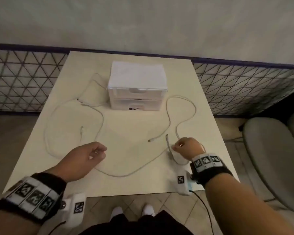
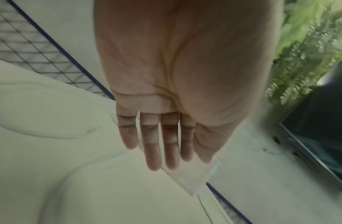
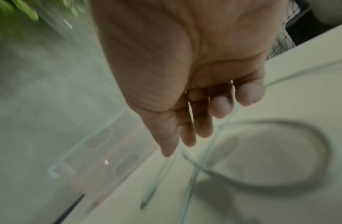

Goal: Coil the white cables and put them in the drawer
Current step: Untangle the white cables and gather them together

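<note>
Several white cables lie loose on the cream table (image 1: 129,126). One cable (image 1: 46,133) loops along the left side, and a long run (image 1: 126,175) crosses the front. Another cable (image 1: 192,106) loops on the right, with a plug end (image 1: 149,140) lying free. My right hand (image 1: 178,146) pinches this right cable just below its other plug; the right wrist view is blurred but shows the curled fingers (image 3: 221,106) over a cable loop (image 3: 281,186). My left hand (image 1: 95,155) hovers over the front left of the table and holds nothing; its fingers (image 2: 162,144) are straight. The white two-drawer unit (image 1: 136,92) at the back centre has both drawers closed.
A wire mesh fence (image 1: 24,82) runs behind the table on both sides. A grey chair (image 1: 270,150) stands to the right. Green foliage (image 2: 310,45) shows beyond the table. My feet (image 1: 132,212) are at the table's near edge.
</note>
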The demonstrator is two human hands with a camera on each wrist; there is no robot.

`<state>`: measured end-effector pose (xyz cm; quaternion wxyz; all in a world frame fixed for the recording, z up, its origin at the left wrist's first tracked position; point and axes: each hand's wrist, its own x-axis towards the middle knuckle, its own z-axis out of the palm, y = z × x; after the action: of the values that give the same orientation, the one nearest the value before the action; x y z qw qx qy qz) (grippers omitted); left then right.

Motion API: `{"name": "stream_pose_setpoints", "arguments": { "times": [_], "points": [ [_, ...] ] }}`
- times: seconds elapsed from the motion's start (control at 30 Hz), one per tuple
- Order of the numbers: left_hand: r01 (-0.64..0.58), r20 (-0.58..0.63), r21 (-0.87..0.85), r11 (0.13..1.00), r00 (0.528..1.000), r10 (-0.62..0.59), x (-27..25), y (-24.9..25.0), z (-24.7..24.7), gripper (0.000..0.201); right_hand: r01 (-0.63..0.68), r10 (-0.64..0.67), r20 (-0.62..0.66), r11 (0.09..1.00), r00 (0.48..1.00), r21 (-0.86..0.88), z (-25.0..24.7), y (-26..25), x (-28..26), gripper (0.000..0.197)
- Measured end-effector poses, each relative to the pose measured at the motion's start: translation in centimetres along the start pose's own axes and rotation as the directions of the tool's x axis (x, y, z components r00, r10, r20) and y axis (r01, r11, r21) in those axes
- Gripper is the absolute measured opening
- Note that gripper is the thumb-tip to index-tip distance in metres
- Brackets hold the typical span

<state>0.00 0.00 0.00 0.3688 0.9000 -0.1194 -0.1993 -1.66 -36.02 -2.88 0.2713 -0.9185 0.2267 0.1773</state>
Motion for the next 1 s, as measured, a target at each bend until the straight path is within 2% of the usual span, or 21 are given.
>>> {"name": "stream_pose_setpoints", "arguments": {
  "times": [0.1,0.23,0.33,0.37,0.43,0.5,0.57,0.63,0.77,0.87,0.9,0.97,1.0],
  "points": [
    [-0.097,0.030,0.025,0.995,0.995,0.096,1.9,2.2,1.4,0.016,-0.047,0.052,0.047,0.994,0.998,-0.097,2.2,-1.4,1.5,0.037],
    [-0.204,0.133,0.095,0.974,0.973,0.190,3.9,5.1,2.9,0.028,-0.095,0.097,0.012,0.987,0.995,-0.127,3.4,-1.8,2.5,0.029],
    [-0.253,0.176,0.122,0.960,0.957,0.230,5.6,7.1,3.9,0.035,-0.074,0.069,-0.037,0.985,0.997,-0.156,2.9,-1.6,2.3,0.025],
    [-0.245,0.179,0.127,0.961,0.959,0.220,6.3,7.7,4.4,0.036,-0.027,0.020,-0.068,0.995,0.998,-0.099,2.7,-1.7,2.0,0.021],
    [-0.165,0.208,0.091,0.982,0.968,0.143,7.4,8.8,5.5,0.042,0.130,-0.115,-0.109,0.980,0.987,0.148,2.2,-2.5,1.1,0.008],
    [-0.058,0.281,-0.034,0.998,0.957,0.065,8.2,9.8,6.3,0.045,0.262,-0.248,-0.090,0.869,0.965,0.419,1.5,-4.5,-0.6,0.015],
    [0.021,0.331,-0.265,0.964,0.941,0.070,8.7,10.2,6.6,0.041,0.343,-0.362,-0.068,0.786,0.930,0.515,1.1,-6.6,-1.7,0.016],
    [0.065,0.281,-0.461,0.885,0.957,0.076,9.1,10.2,6.2,0.042,0.395,-0.410,-0.090,0.763,0.908,0.512,1.0,-8.5,-2.1,0.009],
    [-0.055,0.070,-0.602,0.796,0.990,0.122,9.5,9.1,4.5,0.039,0.434,-0.439,-0.115,0.751,0.891,0.498,1.7,-10.6,-1.6,0.006],
    [-0.132,-0.136,-0.650,0.748,0.989,0.057,9.5,8.4,2.8,0.030,0.485,-0.518,-0.002,0.799,0.855,0.356,2.4,-10.5,-1.4,0.015],
    [-0.145,-0.191,-0.696,0.704,0.982,0.014,9.5,7.9,2.0,0.029,0.511,-0.543,0.045,0.811,0.838,0.285,2.4,-10.0,-1.2,0.019],
    [-0.156,-0.248,-0.814,0.560,0.965,-0.091,9.4,7.2,0.4,0.031,0.576,-0.583,0.136,0.812,0.801,0.093,2.3,-8.4,-0.5,0.027],
    [-0.171,-0.280,-0.831,0.529,0.951,-0.132,9.3,6.7,-0.5,0.033,0.591,-0.582,0.168,0.806,0.795,-0.004,2.1,-7.4,0.1,0.029]
  ]
}}
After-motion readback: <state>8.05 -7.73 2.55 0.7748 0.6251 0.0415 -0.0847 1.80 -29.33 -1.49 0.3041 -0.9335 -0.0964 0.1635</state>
